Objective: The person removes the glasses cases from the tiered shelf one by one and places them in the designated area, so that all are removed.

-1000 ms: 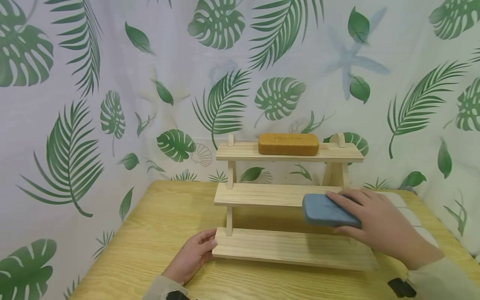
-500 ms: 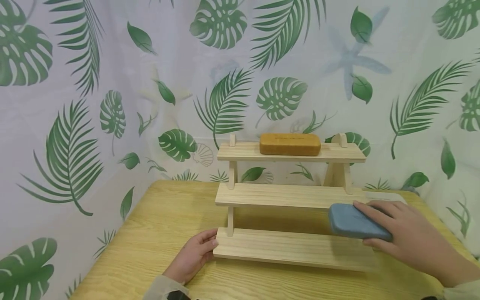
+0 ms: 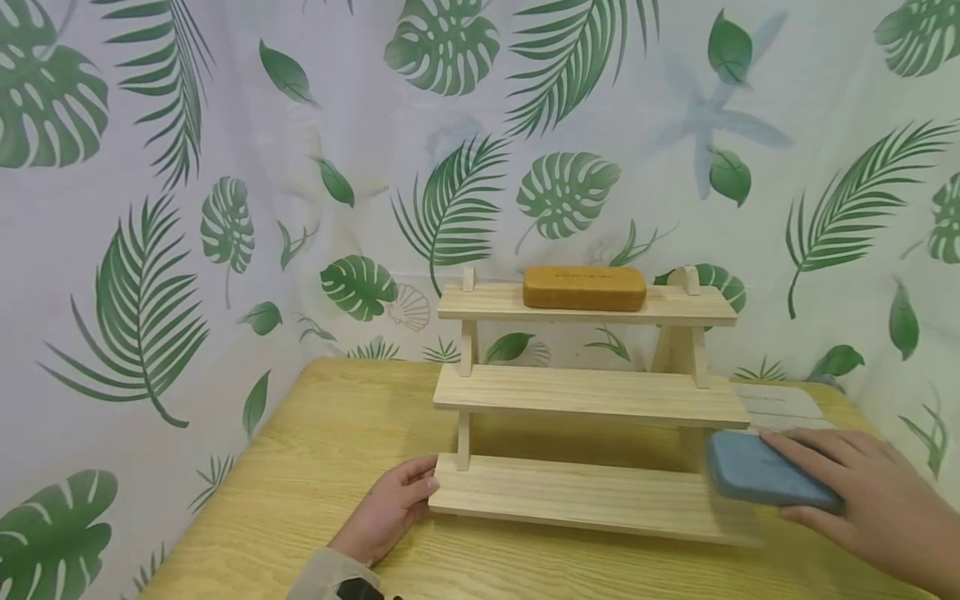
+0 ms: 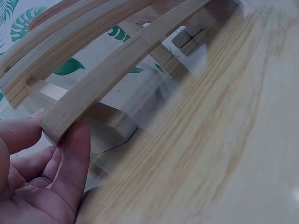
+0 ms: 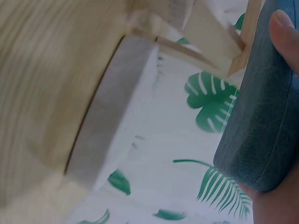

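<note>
In the head view, my right hand (image 3: 873, 504) grips the right end of a blue glasses case (image 3: 761, 471), held off the table near the right end of the lowest shelf. The right wrist view shows the case's side (image 5: 261, 121) close up, with a fingertip over its edge. My left hand (image 3: 392, 507) pinches the left end of the bottom board of a three-tier wooden display stand (image 3: 592, 500), thumb on one face and fingers on the other in the left wrist view. On the top tier lies a mustard-yellow glasses case (image 3: 583, 289).
A whitish case (image 3: 780, 402) lies on the wood-grain table (image 3: 337, 425) behind my right hand, right of the stand. In the right wrist view a pale case (image 5: 112, 107) rests on the table. A leaf-print curtain (image 3: 465, 208) hangs behind and beside the table.
My right hand has carried the blue glasses case rightward and lower, from before the middle shelf to the stand's right end. My left hand keeps its hold on the bottom board.
</note>
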